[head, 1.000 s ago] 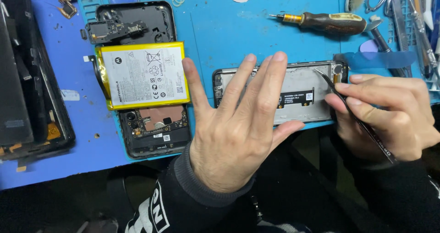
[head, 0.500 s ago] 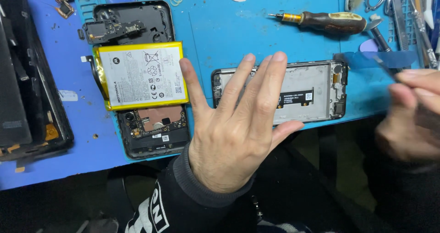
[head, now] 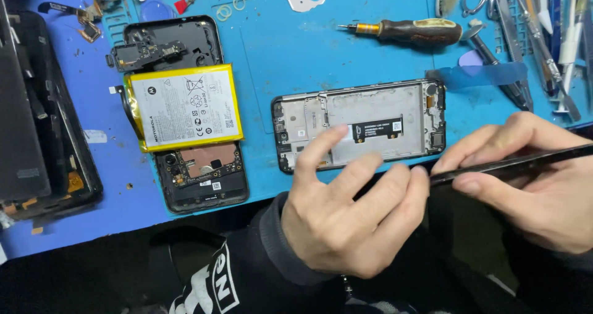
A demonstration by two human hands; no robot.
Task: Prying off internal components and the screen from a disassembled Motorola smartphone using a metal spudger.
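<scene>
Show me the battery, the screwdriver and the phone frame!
battery [head: 185, 107]: head view, middle of its white label.
screwdriver [head: 420, 32]: head view, on its dark handle.
phone frame [head: 364, 107]: head view, bare grey plate inside.

You see a yellow battery [head: 187, 107] over an opened phone [head: 185, 113], a wooden-handled screwdriver [head: 411, 31], and tweezers [head: 497, 67] on the blue mat [head: 296, 54].

Blue work mat [head: 346, 48] over a blue tabletop [head: 92, 104]
</scene>
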